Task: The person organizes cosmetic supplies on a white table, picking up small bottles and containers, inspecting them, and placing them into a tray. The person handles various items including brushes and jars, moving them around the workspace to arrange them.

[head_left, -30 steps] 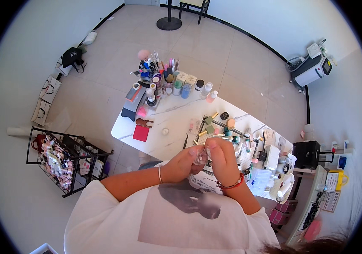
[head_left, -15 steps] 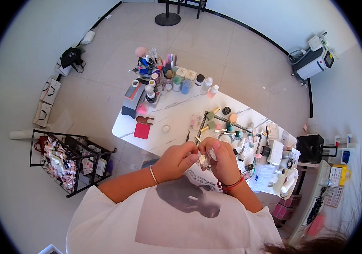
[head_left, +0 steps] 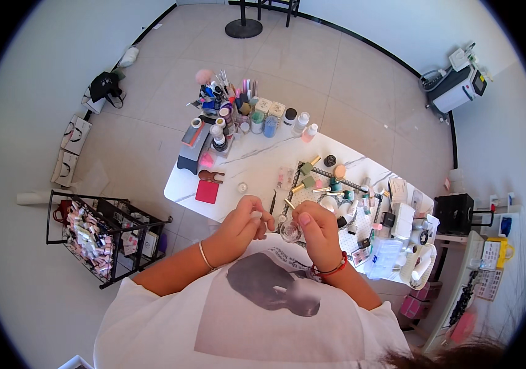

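Note:
My right hand (head_left: 317,234) grips a small clear round jar (head_left: 290,232) between thumb and fingers, just beyond my shirt front at the table's near edge. To the left of it, apart from the jar, my left hand (head_left: 238,230) is closed with fingers bent. A small whitish spot shows at its fingertips, too small to name. On the white marbled table (head_left: 247,166) beyond my hands lie a small round pot (head_left: 242,187) and dark tweezers (head_left: 273,200). A white perforated tray (head_left: 367,230) holding several bottles and jars is right of my right hand.
Brushes, pots and pump bottles crowd the far left end around a grey nail lamp (head_left: 195,144). A red square pad (head_left: 207,191) lies nearer. At right are clear boxes (head_left: 384,258) and a basket (head_left: 424,267). A black trolley (head_left: 112,240) full of small bottles stands left.
My hands have drawn apart: the left moved left, away from the jar. The jar stays in my right hand, slightly lower and to the left. The round white piece beside it no longer shows.

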A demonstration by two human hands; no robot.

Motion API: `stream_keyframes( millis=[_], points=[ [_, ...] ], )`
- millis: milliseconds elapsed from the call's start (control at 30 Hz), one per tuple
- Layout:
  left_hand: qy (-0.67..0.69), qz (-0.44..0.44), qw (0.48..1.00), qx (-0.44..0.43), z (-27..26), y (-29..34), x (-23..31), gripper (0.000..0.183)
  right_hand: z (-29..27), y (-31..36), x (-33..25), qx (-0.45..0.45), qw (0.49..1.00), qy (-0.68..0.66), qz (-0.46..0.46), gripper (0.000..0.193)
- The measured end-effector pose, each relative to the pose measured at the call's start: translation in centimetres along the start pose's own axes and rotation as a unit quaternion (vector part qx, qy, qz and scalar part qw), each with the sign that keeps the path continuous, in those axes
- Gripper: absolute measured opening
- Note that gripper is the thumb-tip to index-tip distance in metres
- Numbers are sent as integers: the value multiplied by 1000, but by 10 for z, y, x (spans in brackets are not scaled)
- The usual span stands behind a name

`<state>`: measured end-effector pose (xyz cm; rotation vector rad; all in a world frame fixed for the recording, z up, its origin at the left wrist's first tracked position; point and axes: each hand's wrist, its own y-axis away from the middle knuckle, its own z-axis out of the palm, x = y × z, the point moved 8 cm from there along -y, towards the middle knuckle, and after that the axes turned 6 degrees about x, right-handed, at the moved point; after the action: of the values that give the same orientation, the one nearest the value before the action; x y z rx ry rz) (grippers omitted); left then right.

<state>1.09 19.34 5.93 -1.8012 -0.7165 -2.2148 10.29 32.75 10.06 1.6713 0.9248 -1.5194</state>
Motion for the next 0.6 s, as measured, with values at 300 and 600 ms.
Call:
stream_keyframes(
  millis=[300, 600],
  points=[
    [0, 16, 1000, -20, 0, -5, 10, 9, -1, 0, 4, -14, 1000, -4, 28, 37],
    [-192, 212, 958, 8, -3, 3, 54, 11, -1, 0, 2, 10, 999, -34, -12, 34]
  ],
)
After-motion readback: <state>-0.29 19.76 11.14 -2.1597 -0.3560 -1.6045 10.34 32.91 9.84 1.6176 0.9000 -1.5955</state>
